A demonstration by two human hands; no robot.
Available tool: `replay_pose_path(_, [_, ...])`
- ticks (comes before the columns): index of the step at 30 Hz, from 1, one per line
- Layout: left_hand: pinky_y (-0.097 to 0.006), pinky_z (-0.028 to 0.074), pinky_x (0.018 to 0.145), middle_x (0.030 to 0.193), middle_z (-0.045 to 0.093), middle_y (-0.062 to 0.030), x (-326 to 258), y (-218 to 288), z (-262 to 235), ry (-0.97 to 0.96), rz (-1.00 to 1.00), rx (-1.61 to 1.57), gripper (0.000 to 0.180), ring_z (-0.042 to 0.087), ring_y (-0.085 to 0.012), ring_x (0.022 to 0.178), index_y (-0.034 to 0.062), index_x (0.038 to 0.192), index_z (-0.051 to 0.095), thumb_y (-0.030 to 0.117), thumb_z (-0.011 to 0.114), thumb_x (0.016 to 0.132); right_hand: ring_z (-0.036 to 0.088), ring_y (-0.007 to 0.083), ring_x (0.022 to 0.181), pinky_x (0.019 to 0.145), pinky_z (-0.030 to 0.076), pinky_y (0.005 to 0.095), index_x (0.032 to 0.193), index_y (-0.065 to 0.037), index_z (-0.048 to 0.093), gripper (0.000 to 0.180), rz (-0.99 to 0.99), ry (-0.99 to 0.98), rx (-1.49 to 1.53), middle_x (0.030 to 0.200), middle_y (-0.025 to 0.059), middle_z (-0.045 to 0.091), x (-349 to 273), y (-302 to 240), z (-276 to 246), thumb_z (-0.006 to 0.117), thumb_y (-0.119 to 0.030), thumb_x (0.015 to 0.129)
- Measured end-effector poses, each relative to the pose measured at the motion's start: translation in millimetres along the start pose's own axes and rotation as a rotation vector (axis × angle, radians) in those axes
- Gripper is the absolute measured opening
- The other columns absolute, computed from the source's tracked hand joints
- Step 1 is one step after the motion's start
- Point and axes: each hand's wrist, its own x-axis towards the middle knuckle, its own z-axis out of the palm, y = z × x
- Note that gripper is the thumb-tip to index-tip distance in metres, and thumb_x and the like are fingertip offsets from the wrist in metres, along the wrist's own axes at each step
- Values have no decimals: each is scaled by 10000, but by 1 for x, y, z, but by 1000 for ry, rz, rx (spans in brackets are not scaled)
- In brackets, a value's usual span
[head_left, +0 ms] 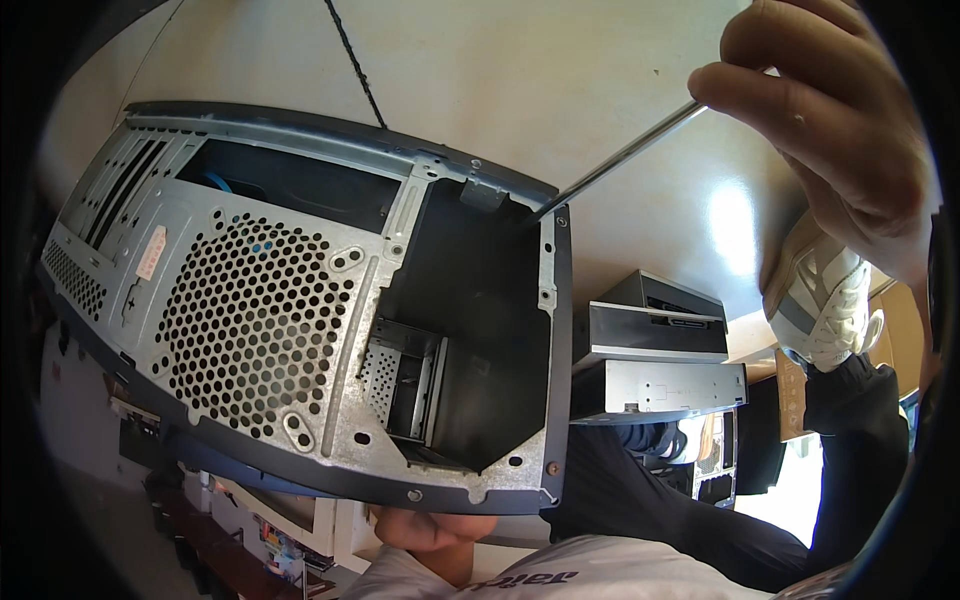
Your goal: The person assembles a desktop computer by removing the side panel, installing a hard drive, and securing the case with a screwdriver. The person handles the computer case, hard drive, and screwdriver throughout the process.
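A dark-edged metal computer case (345, 380) fills the left and middle of the view, its panel with the round-holed vent grille (255, 320) facing me. My right hand (830, 120) is closed at the upper right around a tool with a long thin metal shaft, which looks like a screwdriver (630, 153); its handle is hidden in my fingers. The shaft's far end meets the case's upper right corner, by the large rectangular opening (490, 290). Below the case's lower edge, my left hand (432, 528) is curled against it, with part of the fingers hidden behind the metal.
Several box-shaped metal units (655, 335) are stacked right of the case. My leg in dark trousers (680, 505) and a light laced shoe (825, 300) lie beyond them. A cardboard box (792, 395) stands near the shoe. A dark line (350, 55) crosses the pale surface.
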Motion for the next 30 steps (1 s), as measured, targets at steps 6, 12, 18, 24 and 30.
replay_pose_path(6, [-353, 489, 715, 1087, 503, -242, -15, 1, -16, -137, -22, 0, 522, 559, -303, 953, -89, 1363, 373, 274, 510, 1013, 614, 194, 597, 504, 489, 321, 817, 44, 668, 50, -43, 15, 11, 675, 99, 591, 22, 1, 11, 691, -1, 816])
replay_pose_path(12, [-373, 505, 737, 1090, 495, -237, -19, -4, -15, -165, -61, -117, 515, 561, -304, 945, -81, 1355, 386, 257, 538, 998, 614, 195, 603, 509, 488, 321, 823, 44, 672, 56, -82, 24, 7, 681, 100, 597, 46, -9, 24, 696, -7, 820])
replay_pose_path(18, [-391, 512, 750, 1067, 486, -220, -21, 0, -15, -150, -61, -10, 549, 559, -309, 936, -52, 1383, 366, 292, 548, 996, 615, 195, 609, 514, 487, 320, 828, 44, 676, 63, -106, 35, 25, 687, 100, 604, 53, -11, 38, 702, -14, 825])
replay_pose_path(24, [-385, 516, 761, 1068, 504, -228, -13, -6, 8, 51, 10, -40, 495, 572, -306, 931, -65, 1312, 400, 309, 501, 1005, 616, 195, 615, 520, 487, 319, 834, 44, 681, 69, -140, 45, -18, 693, 101, 610, 46, -6, 19, 708, -20, 830])
replay_pose_path(30, [-353, 464, 791, 919, 570, -226, 25, 14, 13, 180, -231, -346, 218, 580, -273, 843, -88, 999, 487, 114, 448, 927, 617, 196, 621, 525, 486, 318, 840, 44, 685, 76, -247, 95, -57, 699, 102, 617, 51, 12, -22, 713, -27, 835])
